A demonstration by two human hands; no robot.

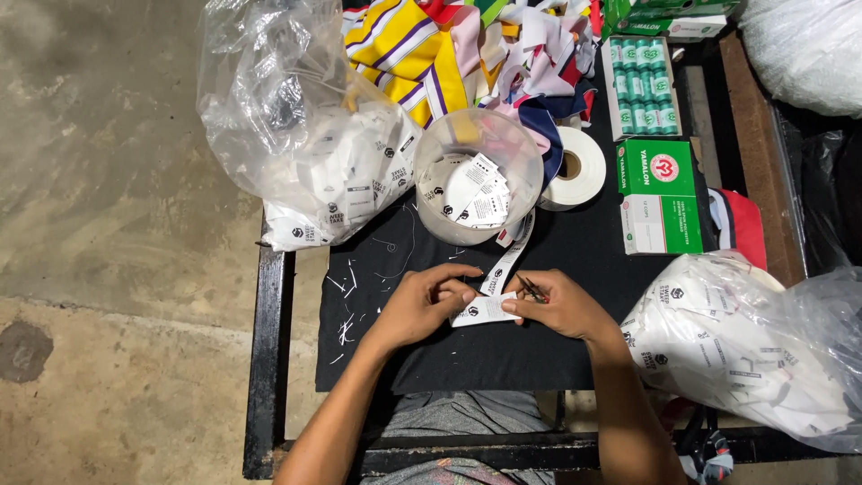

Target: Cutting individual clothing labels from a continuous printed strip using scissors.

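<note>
The left hand [417, 305] pinches a white label strip [492, 289] at 6 o'clock from the clear tub [478, 175]. The right hand [558, 304] grips its other end and small snips [532, 288]. It looks thin, light and floppy; hold it by the edges.
</note>
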